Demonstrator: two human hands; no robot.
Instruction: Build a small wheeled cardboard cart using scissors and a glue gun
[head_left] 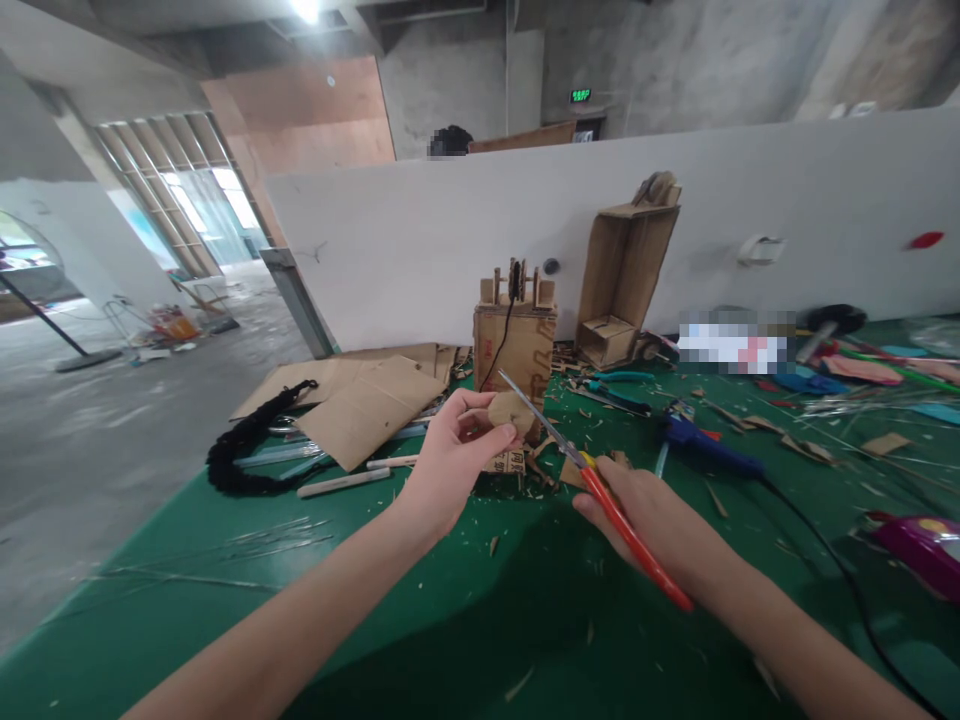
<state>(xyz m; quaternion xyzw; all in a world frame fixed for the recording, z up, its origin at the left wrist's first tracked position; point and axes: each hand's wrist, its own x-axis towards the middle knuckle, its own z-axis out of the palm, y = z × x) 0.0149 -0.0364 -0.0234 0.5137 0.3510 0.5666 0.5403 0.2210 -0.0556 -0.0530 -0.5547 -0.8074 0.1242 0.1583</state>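
Between thumb and fingers, my left hand [459, 452] pinches a small round cardboard piece [512, 411] above the green table. My right hand [626, 508] grips a red-handled tool that looks like scissors [634, 540], its narrow metal blades pointing up and left beside the cardboard disc. Just behind the hands stands an upright cardboard box [517, 335] with a slotted top, where a black cord winds round a small wheel and hangs down the front. Part of the box is hidden by my left hand and the disc.
Flat cardboard sheets [375, 405] and a black fuzzy coil [232, 455] lie to the left. A taller open cardboard frame [626, 270] leans by the white partition [390, 250]. On the right are teal-handled pliers [619, 378], a blue glue gun [709, 447] with its cable, and scattered cardboard scraps.
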